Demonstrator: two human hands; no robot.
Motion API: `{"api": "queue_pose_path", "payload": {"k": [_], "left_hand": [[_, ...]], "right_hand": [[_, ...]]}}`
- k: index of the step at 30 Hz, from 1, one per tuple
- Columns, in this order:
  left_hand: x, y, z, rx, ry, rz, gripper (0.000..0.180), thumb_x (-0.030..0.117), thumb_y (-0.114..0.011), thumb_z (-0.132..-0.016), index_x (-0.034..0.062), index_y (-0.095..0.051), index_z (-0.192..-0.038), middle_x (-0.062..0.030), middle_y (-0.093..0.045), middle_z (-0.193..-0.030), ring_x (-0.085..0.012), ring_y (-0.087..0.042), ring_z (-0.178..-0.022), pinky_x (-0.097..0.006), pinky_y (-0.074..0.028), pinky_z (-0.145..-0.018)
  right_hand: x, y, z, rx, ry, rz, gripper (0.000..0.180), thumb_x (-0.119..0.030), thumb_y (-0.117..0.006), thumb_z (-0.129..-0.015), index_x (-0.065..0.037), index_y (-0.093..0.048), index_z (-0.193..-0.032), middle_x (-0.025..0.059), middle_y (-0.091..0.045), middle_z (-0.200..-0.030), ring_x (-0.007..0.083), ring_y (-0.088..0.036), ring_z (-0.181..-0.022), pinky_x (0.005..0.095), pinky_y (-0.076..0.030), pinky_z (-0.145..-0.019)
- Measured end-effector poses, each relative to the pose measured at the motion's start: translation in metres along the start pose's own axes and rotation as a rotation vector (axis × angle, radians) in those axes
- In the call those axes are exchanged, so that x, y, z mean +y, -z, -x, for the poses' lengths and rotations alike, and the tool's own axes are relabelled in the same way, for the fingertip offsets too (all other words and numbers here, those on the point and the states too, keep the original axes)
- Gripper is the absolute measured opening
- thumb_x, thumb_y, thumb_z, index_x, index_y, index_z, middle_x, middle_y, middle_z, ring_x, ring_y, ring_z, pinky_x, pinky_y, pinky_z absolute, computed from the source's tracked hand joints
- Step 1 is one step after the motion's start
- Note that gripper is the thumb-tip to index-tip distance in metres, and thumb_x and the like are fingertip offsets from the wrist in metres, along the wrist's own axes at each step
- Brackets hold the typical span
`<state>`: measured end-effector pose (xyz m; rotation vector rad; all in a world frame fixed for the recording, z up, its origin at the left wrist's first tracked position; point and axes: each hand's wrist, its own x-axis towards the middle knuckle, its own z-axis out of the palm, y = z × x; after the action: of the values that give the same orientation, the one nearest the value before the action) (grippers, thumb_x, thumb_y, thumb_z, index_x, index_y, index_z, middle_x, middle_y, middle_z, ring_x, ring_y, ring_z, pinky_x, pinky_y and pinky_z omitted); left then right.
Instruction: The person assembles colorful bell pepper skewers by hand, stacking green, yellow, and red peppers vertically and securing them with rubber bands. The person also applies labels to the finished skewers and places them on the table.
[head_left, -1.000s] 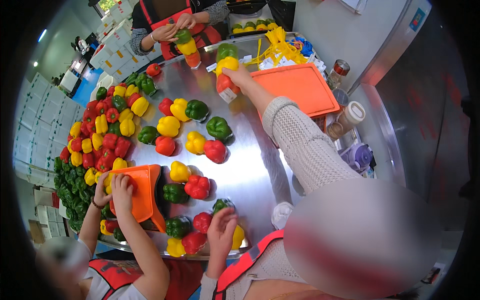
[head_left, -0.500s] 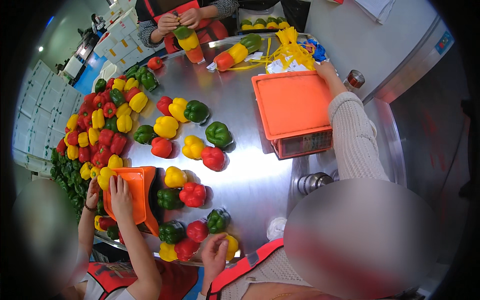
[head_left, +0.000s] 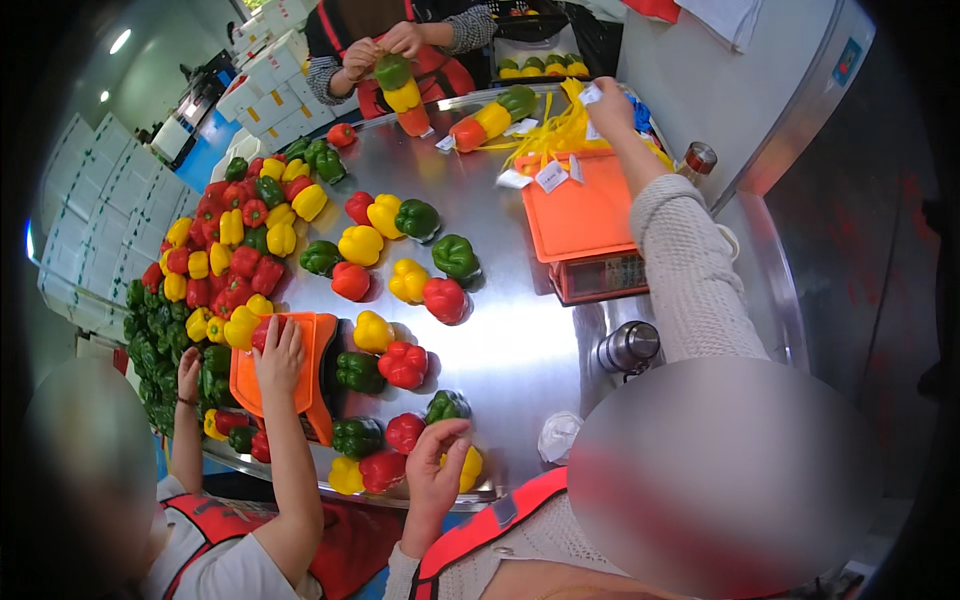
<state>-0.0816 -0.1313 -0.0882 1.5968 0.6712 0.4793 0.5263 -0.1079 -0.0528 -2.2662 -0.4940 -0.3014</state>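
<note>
While left hand [head_left: 437, 474] curls, right hand [head_left: 612, 108] outstretched, at yellow straps [head_left: 556, 137]

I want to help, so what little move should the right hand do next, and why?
Perhaps the right hand should gently tease one strand free from the thin, long yellow strips, since they overlap beside it and white rectangular tags lie among them.

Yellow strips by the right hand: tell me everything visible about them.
The yellow strips form a loose, tangled bunch, long and thin, perhaps plastic, with white tags among them. They lie at the far right of the shiny metal table, their near ends and some tags draped over the far edge of the orange tray. The right hand is at their right side, fingers by a tag; its exact grip is unclear.
</note>
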Motion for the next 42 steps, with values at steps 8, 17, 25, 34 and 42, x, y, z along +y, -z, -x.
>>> {"api": "queue_pose_path", "payload": {"k": [8, 17, 25, 34, 42], "left_hand": [[-0.016, 0.004, 0.047, 0.133, 0.209, 0.152, 0.017, 0.005, -0.058, -0.097, -0.0003, -0.065, -0.112, -0.0056, -0.068, -0.097, -0.0119, -0.066, -0.087, -0.023, -0.051, -0.077], [-0.017, -0.005, 0.050, 0.127, 0.202, 0.164, 0.016, 0.005, -0.059, -0.097, 0.0005, -0.066, -0.111, -0.0051, -0.068, -0.098, -0.0112, -0.065, -0.086, -0.024, -0.050, -0.075], [-0.016, -0.012, 0.052, 0.153, 0.216, 0.150, 0.017, 0.004, -0.060, -0.097, 0.0007, -0.066, -0.112, -0.0032, -0.067, -0.096, -0.0093, -0.063, -0.085, -0.023, -0.050, -0.076], [-0.016, -0.019, 0.047, 0.062, 0.220, 0.174, 0.018, 0.004, -0.062, -0.096, 0.0006, -0.066, -0.113, -0.0011, -0.065, -0.091, -0.0071, -0.059, -0.080, -0.020, -0.048, -0.073], [0.015, -0.025, -0.069, -0.007, -0.368, -0.260, 0.027, 0.002, -0.072, -0.084, 0.0031, -0.066, -0.110, -0.0032, -0.061, -0.091, -0.0104, -0.056, -0.075, -0.024, -0.047, -0.066]], "right_hand": [[-0.037, 0.102, -0.103, 0.303, -0.173, -0.865, 0.031, -0.001, -0.060, -0.090, 0.003, -0.061, -0.121, 0.0136, -0.066, -0.105, 0.0249, -0.071, -0.085, 0.0342, -0.061, -0.071], [0.033, 0.100, -0.157, 0.082, 0.280, 0.529, 0.029, -0.026, -0.056, -0.092, -0.004, -0.074, -0.094, 0.0243, -0.070, -0.100, 0.0378, -0.070, -0.093, 0.0489, -0.054, -0.084], [-0.102, 0.150, -0.113, 0.344, 0.131, -1.016, 0.022, -0.009, -0.058, -0.095, -0.003, -0.066, -0.114, 0.0128, -0.071, -0.102, 0.0223, -0.070, -0.091, 0.0371, -0.059, -0.072], [-0.065, 0.146, -0.069, -0.282, -0.009, -1.056, 0.061, 0.015, -0.043, -0.081, -0.006, -0.045, -0.138, 0.0114, -0.063, -0.130, 0.0274, -0.064, -0.111, 0.0447, -0.057, -0.083], [-0.058, 0.138, -0.001, -0.749, 0.089, -0.823, 0.064, 0.009, -0.060, -0.079, -0.005, -0.043, -0.138, 0.0149, -0.064, -0.128, 0.0217, -0.065, -0.106, 0.0358, -0.052, -0.092]]}}
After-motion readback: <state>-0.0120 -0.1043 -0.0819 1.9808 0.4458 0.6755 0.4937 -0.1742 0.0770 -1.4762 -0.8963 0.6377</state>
